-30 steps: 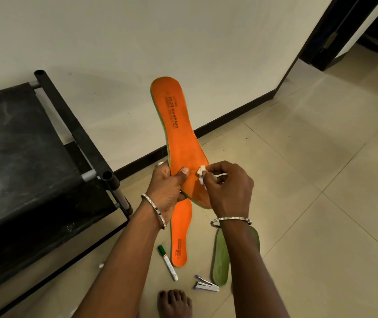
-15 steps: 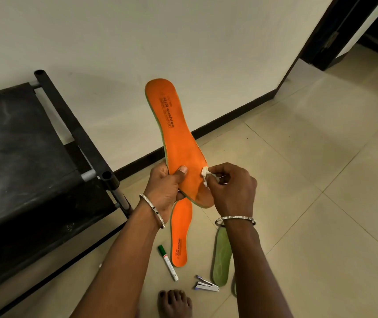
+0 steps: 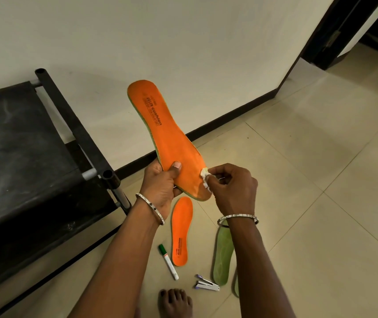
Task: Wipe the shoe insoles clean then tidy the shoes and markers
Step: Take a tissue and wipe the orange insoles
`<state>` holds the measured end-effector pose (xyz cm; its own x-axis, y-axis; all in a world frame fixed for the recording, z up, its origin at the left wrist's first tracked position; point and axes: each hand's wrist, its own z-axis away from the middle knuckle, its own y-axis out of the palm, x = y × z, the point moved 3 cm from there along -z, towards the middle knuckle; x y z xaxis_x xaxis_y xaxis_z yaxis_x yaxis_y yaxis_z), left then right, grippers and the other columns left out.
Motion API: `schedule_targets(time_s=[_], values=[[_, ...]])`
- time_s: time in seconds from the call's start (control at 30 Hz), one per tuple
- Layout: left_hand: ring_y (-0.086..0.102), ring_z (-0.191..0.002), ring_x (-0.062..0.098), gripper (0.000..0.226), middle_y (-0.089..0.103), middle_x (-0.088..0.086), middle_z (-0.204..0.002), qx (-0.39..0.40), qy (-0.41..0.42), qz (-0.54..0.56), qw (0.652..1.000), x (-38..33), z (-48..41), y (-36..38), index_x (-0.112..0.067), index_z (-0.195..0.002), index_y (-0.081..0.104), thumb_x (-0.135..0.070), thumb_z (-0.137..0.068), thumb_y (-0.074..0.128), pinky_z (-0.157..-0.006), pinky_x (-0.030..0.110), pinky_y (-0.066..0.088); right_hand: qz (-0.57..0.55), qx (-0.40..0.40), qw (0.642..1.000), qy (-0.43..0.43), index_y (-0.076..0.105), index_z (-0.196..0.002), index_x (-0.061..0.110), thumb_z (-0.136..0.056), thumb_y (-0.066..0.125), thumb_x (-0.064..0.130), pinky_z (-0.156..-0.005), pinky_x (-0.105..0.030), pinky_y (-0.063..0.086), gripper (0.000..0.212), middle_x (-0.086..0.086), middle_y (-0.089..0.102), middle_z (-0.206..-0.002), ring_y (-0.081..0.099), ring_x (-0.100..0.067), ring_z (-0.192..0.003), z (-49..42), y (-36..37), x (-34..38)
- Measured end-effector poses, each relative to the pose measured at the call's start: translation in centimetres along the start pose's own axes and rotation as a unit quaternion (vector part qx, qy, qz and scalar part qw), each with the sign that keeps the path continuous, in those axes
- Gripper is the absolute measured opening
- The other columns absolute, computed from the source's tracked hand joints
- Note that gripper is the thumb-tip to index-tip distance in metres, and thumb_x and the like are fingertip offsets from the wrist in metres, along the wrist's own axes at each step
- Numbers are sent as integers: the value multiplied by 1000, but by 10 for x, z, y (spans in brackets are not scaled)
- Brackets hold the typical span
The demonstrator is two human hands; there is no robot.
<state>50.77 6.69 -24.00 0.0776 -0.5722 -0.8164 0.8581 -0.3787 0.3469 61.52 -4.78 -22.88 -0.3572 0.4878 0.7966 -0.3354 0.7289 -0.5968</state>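
Right grip [image 3: 231, 188] slid wad [image 3: 205, 179] to insole [image 3: 167, 134] edge.

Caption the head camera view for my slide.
Left hand holds an orange insole while the right hand presses a white wad to its edge; marker and stapler lie on the floor.

I get soft, warm, rather dim indoor light with no hard glare. The wall [image 3: 206, 42] is evenly lit, with a faint soft-edged shadow beside the black bench [image 3: 22, 145], whose surface swallows detail and shows only pale smudges. The tiled floor [image 3: 321, 180] has a mild sheen; the door frame [image 3: 330, 35] is almost pure black. The centre is sharp: I can read the print on the orange insole [image 3: 160, 125], while the white wad [image 3: 205, 179] at its edge looks nearly washed out. Straight lines bow toward the edges.
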Motion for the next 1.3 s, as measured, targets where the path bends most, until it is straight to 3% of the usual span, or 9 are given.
schedule_targets(time_s=[0.27,0.47,0.57,0.7,0.8,0.9,1.07,1.2,1.3], values=[[68,-98,26,26,67,3,-111,-27,11,12,1000,-2,-4,-7,-21,-122,57,-9,-99,56,-76,43,60,-72,172,982,-28,79,-89,18,-80,81,21,-68,-38,61,10,3,74,-76,71,-13,-67,6,11,16],[66,-98,23,35,67,-1,-109,-17,-5,39,999,-1,-3,-3,-17,-130,55,-6,-97,59,-75,42,58,-15,35,999,13,75,-78,31,-77,81,31,-63,-27,54,7,13,69,-74,64,-6,-71,-1,1,1],[66,-97,23,38,67,1,-111,-18,-6,39,999,-2,-3,-3,-15,-132,54,-6,-96,60,-73,41,59,-48,45,995,75,74,-77,32,-75,82,34,-65,-22,46,9,13,71,-85,63,-4,-82,-3,-2,-5],[66,-105,26,42,66,5,-122,5,-5,20,1000,-3,-3,-3,-15,-137,53,-9,-96,61,-76,42,59,-142,80,978,132,78,-83,21,-77,83,22,-66,-24,55,8,6,74,-75,69,-6,-70,-2,0,-7],[66,-108,24,35,66,4,-121,50,-2,-74,996,-1,0,0,-23,-127,56,-19,-94,65,-80,40,59,-127,21,984,124,79,-84,19,-78,82,19,-57,-9,49,7,6,73,-74,66,0,-64,-2,-4,-6],[67,-102,21,31,63,3,-117,87,-10,-162,983,2,4,6,-28,-120,52,-19,-94,66,-78,40,61,-125,-38,986,108,78,-86,19,-79,81,15,-57,-5,48,8,6,72,-74,67,-1,-65,-3,-7,-5],[71,-99,31,44,65,14,-121,104,-44,-112,987,2,7,9,-17,-134,49,-10,-94,66,-69,39,63,-93,-48,991,80,78,-90,17,-80,80,16,-62,-7,50,10,7,72,-79,67,-2,-71,-3,-5,-1],[72,-96,33,38,66,17,-121,91,-29,-90,991,0,8,7,-17,-128,52,-4,-94,62,-64,34,63,-30,-53,997,42,78,-87,24,-79,80,23,-69,-18,50,8,8,71,-83,64,-6,-76,-2,-4,3],[74,-90,31,34,70,18,-115,74,-13,-76,994,0,6,6,-13,-129,54,-2,-97,59,-64,33,62,-33,-8,999,6,78,-85,26,-78,81,25,-62,-7,43,8,11,71,-78,62,-4,-70,-1,-2,9]])
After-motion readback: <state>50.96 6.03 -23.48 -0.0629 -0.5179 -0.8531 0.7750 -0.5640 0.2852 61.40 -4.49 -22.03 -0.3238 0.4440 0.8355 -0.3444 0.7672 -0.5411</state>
